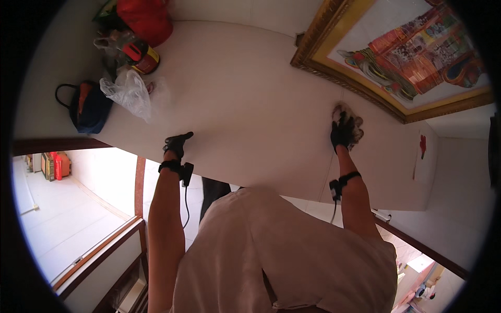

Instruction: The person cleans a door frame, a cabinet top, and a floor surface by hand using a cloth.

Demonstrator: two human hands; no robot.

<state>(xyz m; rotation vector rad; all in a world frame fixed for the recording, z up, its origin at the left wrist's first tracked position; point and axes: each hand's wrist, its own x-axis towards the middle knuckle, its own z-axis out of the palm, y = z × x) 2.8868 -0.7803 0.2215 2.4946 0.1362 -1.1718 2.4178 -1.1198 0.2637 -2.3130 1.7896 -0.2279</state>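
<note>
My right hand, in a black glove, presses a crumpled, stained cloth against the pale surface before me, below the ornate frame. Part of the cloth lies under the fingers and is hidden. At the near left edge of the same surface is my left hand, also black-gloved, with its thumb apart and nothing seen in it. A black device with a cable is strapped to each wrist.
A gilt-framed picture stands at the upper right. At the left are a clear plastic bag, a jar with a red lid, a red bag and a dark blue handbag. A small sheet with a red mark lies right.
</note>
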